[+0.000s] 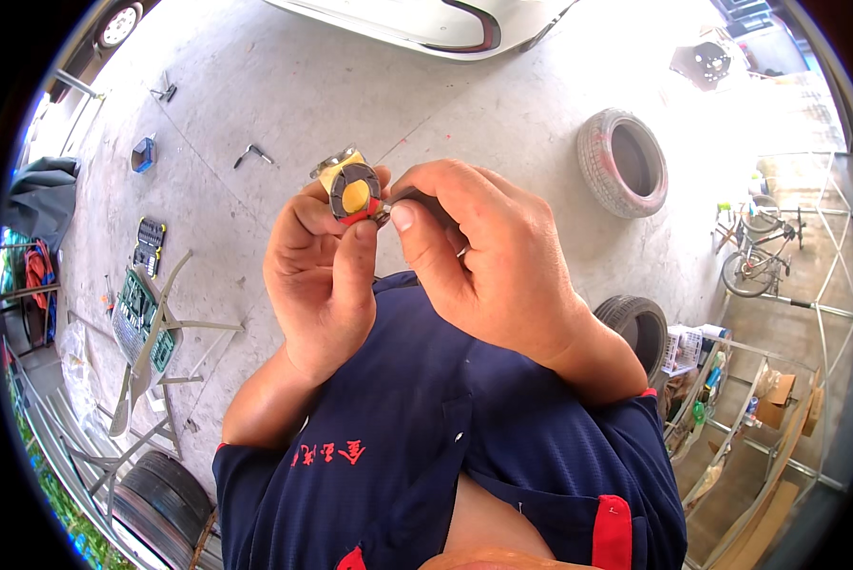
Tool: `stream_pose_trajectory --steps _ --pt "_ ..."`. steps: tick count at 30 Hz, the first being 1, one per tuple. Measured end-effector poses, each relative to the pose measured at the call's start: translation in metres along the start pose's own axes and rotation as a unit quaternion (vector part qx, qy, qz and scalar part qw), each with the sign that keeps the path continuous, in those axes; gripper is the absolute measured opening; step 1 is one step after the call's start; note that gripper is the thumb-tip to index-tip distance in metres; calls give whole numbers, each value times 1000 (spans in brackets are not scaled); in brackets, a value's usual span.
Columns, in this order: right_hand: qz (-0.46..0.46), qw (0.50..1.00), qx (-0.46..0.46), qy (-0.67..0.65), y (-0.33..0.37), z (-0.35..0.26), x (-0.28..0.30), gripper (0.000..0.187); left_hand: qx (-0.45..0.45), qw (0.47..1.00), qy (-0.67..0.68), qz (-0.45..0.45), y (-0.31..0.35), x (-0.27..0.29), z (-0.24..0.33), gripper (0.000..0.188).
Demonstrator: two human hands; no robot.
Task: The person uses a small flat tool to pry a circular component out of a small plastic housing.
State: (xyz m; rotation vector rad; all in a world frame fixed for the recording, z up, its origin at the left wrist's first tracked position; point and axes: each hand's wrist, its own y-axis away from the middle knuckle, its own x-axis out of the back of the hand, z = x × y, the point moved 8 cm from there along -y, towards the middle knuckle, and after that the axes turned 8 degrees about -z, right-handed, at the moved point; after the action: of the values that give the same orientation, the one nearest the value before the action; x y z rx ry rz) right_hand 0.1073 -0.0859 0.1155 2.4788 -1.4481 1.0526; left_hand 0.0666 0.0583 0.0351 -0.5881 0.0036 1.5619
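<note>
While the left hand (317, 285) pinches the round yellow-and-dark part (355, 196) face up, the right hand (502, 256) sits close on its right, pinching what looks like a small metal tip (383, 214) beside the red lower edge.

red lettering (353, 451) on navy shirt (398, 370)

Hands: two, left hand (322, 271) and right hand (502, 237). Round grey-and-yellow part (355, 197): one. White car (398, 21): one, far edge of floor (502, 104). Loose tyres (594, 163): two, toward floor's right edge. Stacked tyres (165, 496): at least two, near-left corner. Open tool cases (141, 321): two, floor's left side. Blue container (143, 155): one. White basket (681, 350): one. Bicycles (766, 255): at least one; overlap obscures count.
</note>
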Motion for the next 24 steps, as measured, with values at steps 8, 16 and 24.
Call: stream_pose_trajectory --steps 8,16,24 --pt "-1 1000 -3 2 -2 2 0 11 4 1000 5 1 -2 -1 -1 7" --pt "-2 1000 -5 1 -2 1 1 11 0 1000 -3 -5 -2 0 -1 9" --pt "11 999 26 25 -4 3 0 10 -13 999 -37 -3 -4 -1 0 10"
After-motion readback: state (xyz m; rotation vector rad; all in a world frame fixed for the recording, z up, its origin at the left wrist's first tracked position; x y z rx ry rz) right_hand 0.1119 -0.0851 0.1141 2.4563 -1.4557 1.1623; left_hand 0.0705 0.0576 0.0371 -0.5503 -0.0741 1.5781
